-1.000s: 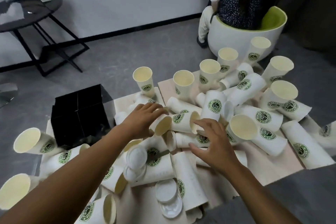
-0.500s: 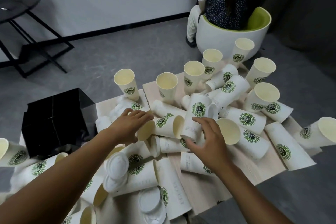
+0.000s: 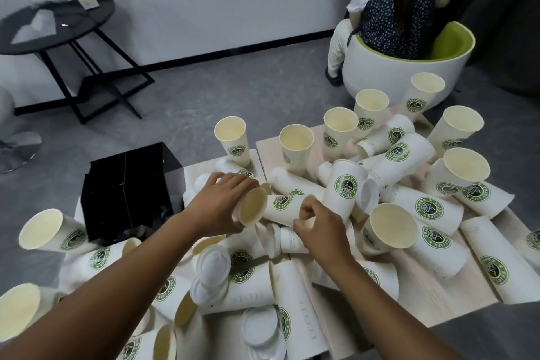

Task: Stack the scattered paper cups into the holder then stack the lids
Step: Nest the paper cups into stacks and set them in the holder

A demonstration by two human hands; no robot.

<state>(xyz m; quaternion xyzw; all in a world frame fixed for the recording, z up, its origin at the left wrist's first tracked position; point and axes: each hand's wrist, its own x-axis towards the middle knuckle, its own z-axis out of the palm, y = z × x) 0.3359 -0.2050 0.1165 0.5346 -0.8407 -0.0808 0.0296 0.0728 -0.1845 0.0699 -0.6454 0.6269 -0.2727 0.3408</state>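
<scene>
Near lids: we see flat white lids (image 3: 261, 329) lying at the near edge of the pale wood surface (image 3: 455, 295), among tipped cups.
Left hand: our left hand (image 3: 222, 202) curls round the rim end of a cup lying on its side (image 3: 253, 210), its mouth facing us.
Right hand: our right hand (image 3: 320, 226) pinches the rim of a second lying cup (image 3: 285, 209), just right of the first; the two cups touch.
Cups: we count many more paper cups (image 3: 391, 228), some lying in the middle, some upright (image 3: 295, 147) at the far edge.
Holder: the black holder (image 3: 128, 187) stands at the left, just beside our left hand.
Far: a person sits in a white and green chair (image 3: 409, 67); a dark round table (image 3: 58, 26) stands far left.
</scene>
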